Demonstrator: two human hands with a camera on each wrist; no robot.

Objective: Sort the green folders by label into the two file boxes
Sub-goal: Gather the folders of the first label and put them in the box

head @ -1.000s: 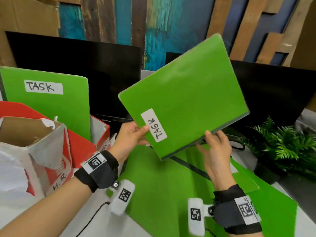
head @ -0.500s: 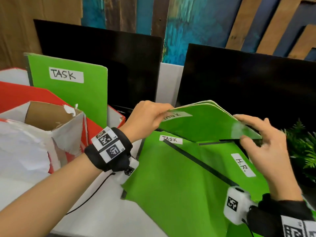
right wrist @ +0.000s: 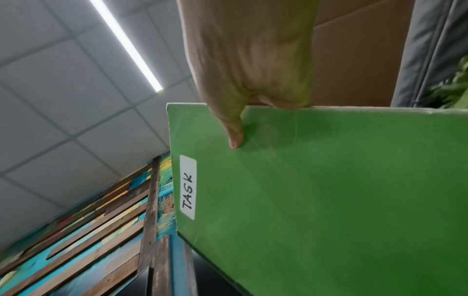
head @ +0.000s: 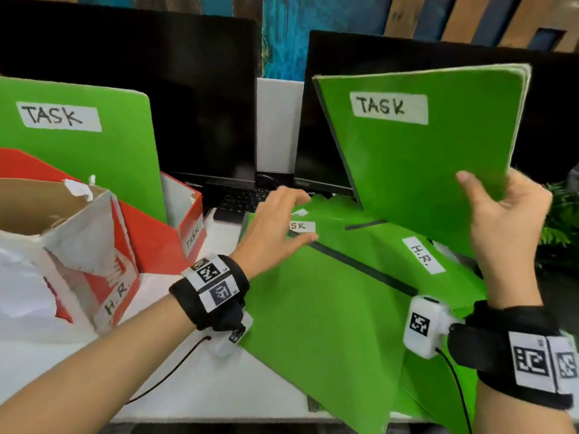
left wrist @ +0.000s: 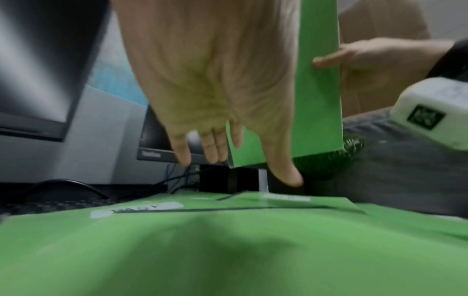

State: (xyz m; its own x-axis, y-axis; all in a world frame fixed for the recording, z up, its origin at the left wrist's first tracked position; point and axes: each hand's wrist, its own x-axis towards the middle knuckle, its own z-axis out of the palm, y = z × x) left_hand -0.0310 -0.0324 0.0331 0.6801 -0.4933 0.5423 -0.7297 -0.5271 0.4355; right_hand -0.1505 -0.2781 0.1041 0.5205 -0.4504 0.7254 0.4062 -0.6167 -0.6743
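My right hand [head: 501, 211] grips a green folder labelled TASK [head: 419, 158] by its lower right edge and holds it upright over the pile; the thumb lies on its front [right wrist: 235, 138]. My left hand [head: 279, 227] hovers open, fingers spread, above the pile of green folders [head: 329, 308] on the desk, one labelled TASK [head: 300, 226], one H.R. [head: 423, 255]. The red file box marked TASK [head: 192, 236] at the left holds one TASK folder [head: 94, 158] upright. In front of it stands the torn box marked H.R. [head: 116, 302].
Two dark monitors [head: 194, 98] stand behind the desk, with a keyboard [head: 241, 198] under them. A green plant [head: 560, 220] is at the far right. White desk surface [head: 219, 386] shows between the boxes and the pile.
The TASK folder has passed from both hands to the right hand alone and swung upright on the right. My left hand let go of it and dropped toward the pile.
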